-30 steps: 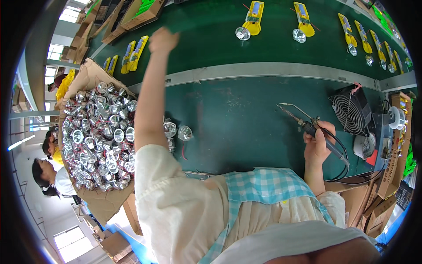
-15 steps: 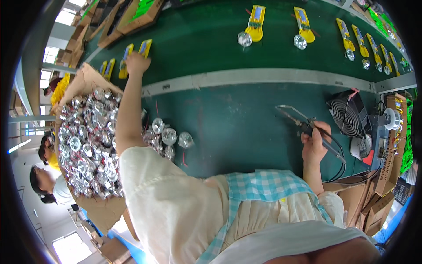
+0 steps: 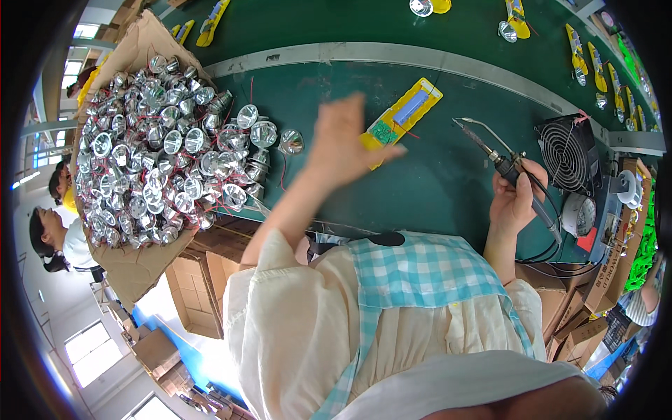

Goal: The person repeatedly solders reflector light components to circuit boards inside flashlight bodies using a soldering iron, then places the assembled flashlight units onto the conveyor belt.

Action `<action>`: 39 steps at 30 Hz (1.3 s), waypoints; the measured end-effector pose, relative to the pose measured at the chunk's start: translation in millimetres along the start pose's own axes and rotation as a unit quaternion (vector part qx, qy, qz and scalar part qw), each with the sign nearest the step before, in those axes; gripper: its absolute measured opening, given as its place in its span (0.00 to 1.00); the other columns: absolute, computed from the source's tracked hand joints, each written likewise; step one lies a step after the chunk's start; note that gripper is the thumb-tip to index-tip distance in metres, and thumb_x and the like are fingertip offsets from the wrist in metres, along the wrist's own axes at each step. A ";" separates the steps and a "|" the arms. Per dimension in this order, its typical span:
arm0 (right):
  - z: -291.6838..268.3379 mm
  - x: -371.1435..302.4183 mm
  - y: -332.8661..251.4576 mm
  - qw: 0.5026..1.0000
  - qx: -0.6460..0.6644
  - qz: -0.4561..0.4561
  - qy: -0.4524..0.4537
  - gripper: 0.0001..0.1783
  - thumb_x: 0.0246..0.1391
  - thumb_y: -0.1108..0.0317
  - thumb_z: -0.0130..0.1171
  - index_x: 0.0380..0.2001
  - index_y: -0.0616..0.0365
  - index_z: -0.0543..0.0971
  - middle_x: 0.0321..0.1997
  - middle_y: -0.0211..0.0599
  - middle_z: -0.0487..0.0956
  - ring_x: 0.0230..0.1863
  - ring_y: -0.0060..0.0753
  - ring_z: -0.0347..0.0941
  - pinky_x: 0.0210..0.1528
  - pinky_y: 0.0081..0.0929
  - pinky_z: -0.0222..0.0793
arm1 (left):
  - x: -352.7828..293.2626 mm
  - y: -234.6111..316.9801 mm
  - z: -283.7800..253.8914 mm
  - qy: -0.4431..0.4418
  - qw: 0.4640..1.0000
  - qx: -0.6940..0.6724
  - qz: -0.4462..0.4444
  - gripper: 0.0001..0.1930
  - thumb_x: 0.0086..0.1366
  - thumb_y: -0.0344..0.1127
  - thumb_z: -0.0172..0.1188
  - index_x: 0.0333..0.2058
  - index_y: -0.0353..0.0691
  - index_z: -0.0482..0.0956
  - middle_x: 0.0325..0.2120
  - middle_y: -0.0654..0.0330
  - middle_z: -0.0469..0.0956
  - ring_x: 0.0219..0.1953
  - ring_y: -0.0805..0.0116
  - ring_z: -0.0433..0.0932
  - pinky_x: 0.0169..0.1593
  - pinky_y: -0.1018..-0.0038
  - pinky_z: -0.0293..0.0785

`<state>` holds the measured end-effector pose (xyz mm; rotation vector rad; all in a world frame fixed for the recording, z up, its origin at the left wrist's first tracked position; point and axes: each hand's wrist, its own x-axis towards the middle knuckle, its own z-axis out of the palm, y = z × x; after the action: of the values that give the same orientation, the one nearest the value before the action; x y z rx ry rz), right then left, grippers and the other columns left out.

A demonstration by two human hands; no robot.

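Note:
My left hand (image 3: 344,140), smeared by motion, is over the green bench with thumb and fingers spread and nothing seen in it. Just right of it lies a yellow lamp housing (image 3: 424,105) with a blue battery, a green circuit board and a red wire; the hand hides part of its lower end. My right hand (image 3: 516,199) is closed round the black handle of a soldering iron (image 3: 505,166). Its tip, with a thin bent metal tube alongside, points up and left above the bench. Left of my left hand sits a loose silver reflector lamp (image 3: 291,142) with a red wire.
A cardboard box (image 3: 133,269) heaped with reflector lamps (image 3: 150,157) stands at the left. Beyond a grey rail (image 3: 308,54), more yellow housings (image 3: 516,19) lie on a green surface. A black fan (image 3: 565,154) and a solder spool (image 3: 630,189) stand at the right.
My left hand has come back from the far row to the near bench, where a yellow lamp housing now lies. The view has shifted; the soldering iron stays in my right hand.

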<state>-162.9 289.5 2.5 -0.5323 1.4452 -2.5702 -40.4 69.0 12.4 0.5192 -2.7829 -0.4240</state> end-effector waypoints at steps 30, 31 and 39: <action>40.0 -19.1 20.4 0.976 -0.142 0.144 -0.083 0.09 0.40 0.77 0.51 0.30 0.62 0.70 0.22 0.34 0.71 0.20 0.19 0.68 0.21 0.12 0.65 | -14.2 -0.5 4.2 0.080 0.984 -0.151 -0.059 0.02 0.43 0.25 0.57 0.19 0.36 0.74 0.20 0.60 0.71 0.31 0.63 0.67 0.34 0.74 0.63; 42.5 -18.2 20.7 0.974 -0.146 0.156 -0.080 0.10 0.40 0.78 0.51 0.30 0.62 0.70 0.23 0.34 0.71 0.21 0.19 0.68 0.22 0.13 0.66 | -14.6 -1.8 6.3 0.095 0.984 -0.147 -0.038 0.02 0.43 0.26 0.57 0.19 0.36 0.74 0.21 0.61 0.72 0.32 0.64 0.67 0.36 0.74 0.63; 47.6 -18.1 30.0 0.974 -0.139 0.156 -0.092 0.11 0.39 0.79 0.52 0.31 0.62 0.70 0.26 0.35 0.71 0.25 0.20 0.69 0.28 0.15 0.67 | -14.1 -4.6 9.8 0.081 0.984 -0.157 -0.028 0.02 0.42 0.25 0.57 0.19 0.34 0.74 0.22 0.60 0.73 0.33 0.62 0.67 0.37 0.72 0.63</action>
<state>-129.8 241.1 -4.6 -0.5147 1.6796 -2.0376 -29.4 72.7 -1.2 0.5308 -2.4865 -0.7799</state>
